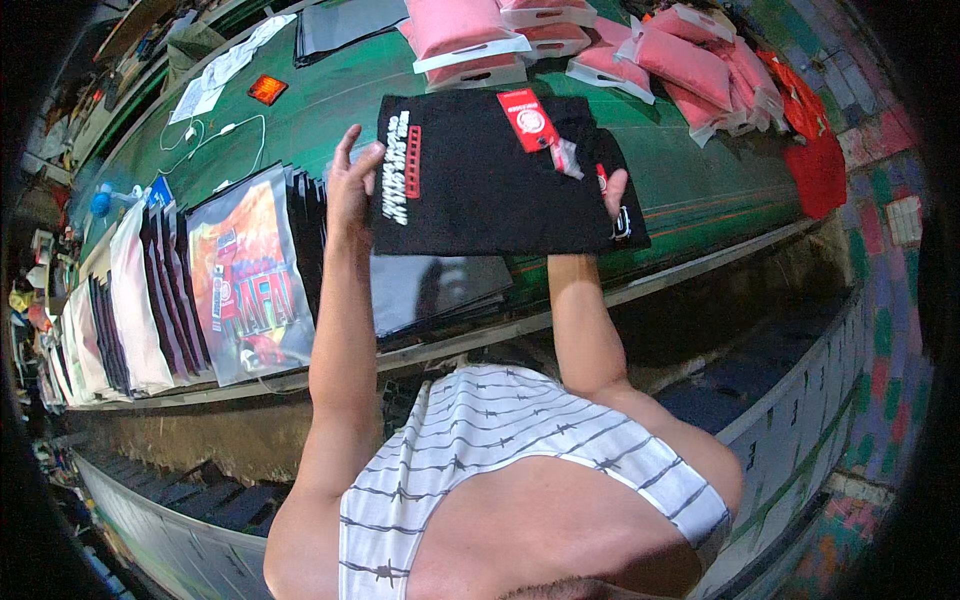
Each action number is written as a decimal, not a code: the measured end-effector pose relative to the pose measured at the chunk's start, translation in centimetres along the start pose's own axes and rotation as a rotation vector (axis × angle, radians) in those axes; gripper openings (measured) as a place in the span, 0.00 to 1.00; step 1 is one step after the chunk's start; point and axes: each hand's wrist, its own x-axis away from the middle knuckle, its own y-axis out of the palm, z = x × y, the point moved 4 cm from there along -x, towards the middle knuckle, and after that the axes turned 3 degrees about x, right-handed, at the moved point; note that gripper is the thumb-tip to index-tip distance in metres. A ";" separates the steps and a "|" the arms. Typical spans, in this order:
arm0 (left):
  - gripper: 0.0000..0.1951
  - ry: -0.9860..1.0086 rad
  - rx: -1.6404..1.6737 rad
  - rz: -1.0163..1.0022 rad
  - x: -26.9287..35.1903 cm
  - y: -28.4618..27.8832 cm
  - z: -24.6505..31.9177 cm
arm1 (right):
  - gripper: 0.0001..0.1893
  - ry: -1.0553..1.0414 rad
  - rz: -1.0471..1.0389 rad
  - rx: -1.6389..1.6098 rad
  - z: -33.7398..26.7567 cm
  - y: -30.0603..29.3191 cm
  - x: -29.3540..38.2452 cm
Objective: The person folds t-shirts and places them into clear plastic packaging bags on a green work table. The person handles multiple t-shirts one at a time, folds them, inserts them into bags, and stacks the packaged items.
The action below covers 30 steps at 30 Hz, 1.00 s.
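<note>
Both of my hands hold up a folded black printed garment [472,187] above the near part of a green table. A red hang tag [525,120] and a small clear packet lie on its upper right. My left hand [354,176] is at its left edge, thumb and a finger spread against the cloth. At the right side my right hand [615,196] supports it, mostly hidden beneath, with a fingertip showing beside a second black folded piece [630,187] that also has a red tag. Under the garment, dark grey plastic bags [442,289] lie at the table's near edge.
Bagged folded garments [251,277] stand in a long row at the left. Pink items in clear handled bags [682,64] are piled at the back right. White cables [225,131], an orange object [268,89], white cloth [232,60] and more dark bags [345,30] lie on the green table [720,180].
</note>
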 end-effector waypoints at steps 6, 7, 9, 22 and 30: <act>0.25 -0.079 -0.476 0.389 -2.9 -11.6 -2.3 | 0.41 0.214 0.793 0.642 4.7 -10.6 9.7; 0.25 -0.009 -0.542 0.504 -1.2 -12.8 -3.1 | 0.43 0.296 0.853 0.650 5.9 -12.0 11.2; 0.27 0.060 -0.652 0.465 1.3 -14.8 -5.3 | 0.49 0.388 0.875 0.764 7.4 -14.0 13.2; 0.16 -0.597 -0.039 0.655 18.1 -5.0 -13.7 | 0.18 0.657 0.660 0.664 7.1 -10.1 10.3; 0.15 -0.628 0.102 0.633 20.3 -3.1 -13.2 | 0.08 0.738 0.777 0.528 6.5 -10.3 13.2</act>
